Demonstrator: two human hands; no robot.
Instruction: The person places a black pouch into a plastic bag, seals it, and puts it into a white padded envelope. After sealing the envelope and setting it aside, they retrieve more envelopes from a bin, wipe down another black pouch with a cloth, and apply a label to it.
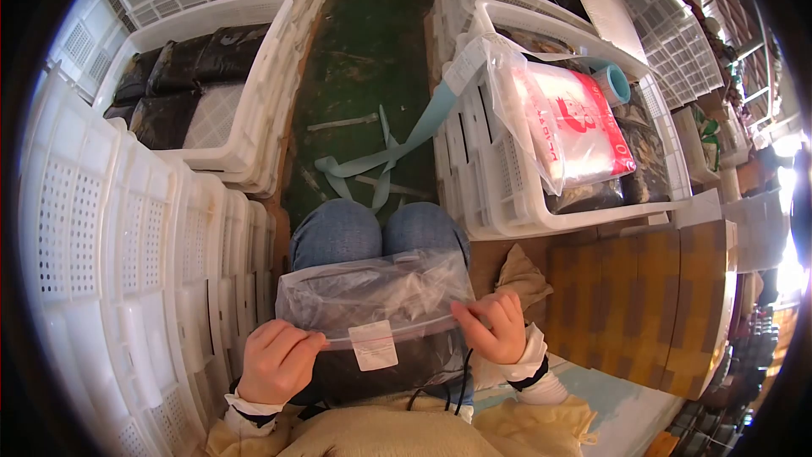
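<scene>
A clear plastic zip bag (313, 298) lies across my lap, its zip edge stretched between my two hands. My left hand (277, 362) pinches the left end of that edge. At the right end, the thumb and fingers of my right hand (494, 325) are closed on it. A white label (373, 345) with small print sits at the middle of the edge. Below the label, dark contents fill the part of the bag nearest my body.
White plastic crates (144, 279) are stacked on my left. Ahead left, a crate (245, 152) holds dark packages. Ahead right, a red-and-white bag (575, 123) and a blue-green tape roll (612, 85) rest on another crate. Pale ribbon (406, 145) trails to the green floor. Taped cardboard boxes (634, 305) stand right.
</scene>
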